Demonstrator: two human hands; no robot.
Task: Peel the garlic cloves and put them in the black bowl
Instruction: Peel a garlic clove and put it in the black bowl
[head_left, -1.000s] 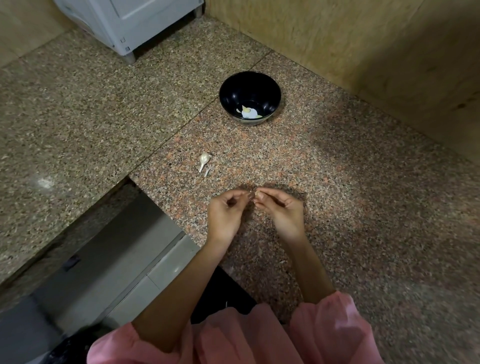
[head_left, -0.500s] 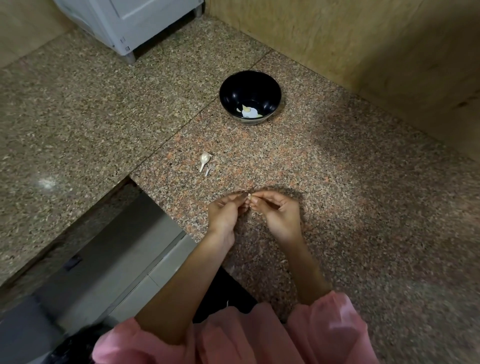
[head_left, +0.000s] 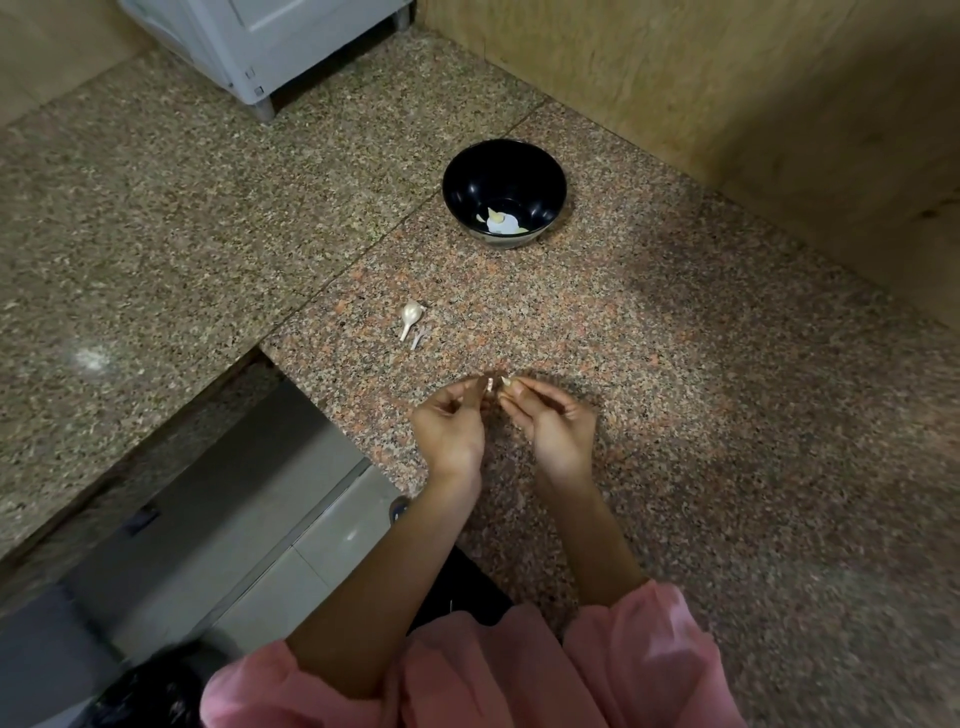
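Head view: over the speckled pink-brown granite counter (head_left: 675, 364), the left hand (head_left: 449, 426) and right hand (head_left: 556, 421), fingertips pressed together half a second ago, now stand slightly apart, each pinching a small pale bit, the left a scrap at (head_left: 489, 384) and the right what looks like the small garlic clove (head_left: 505, 383); which is skin I cannot tell for sure. Peel seems to be coming off. Round glossy black bowl (head_left: 504, 192) sits well beyond, holding pale peeled cloves; another unpeeled white clove (head_left: 410, 314) lies between, left.
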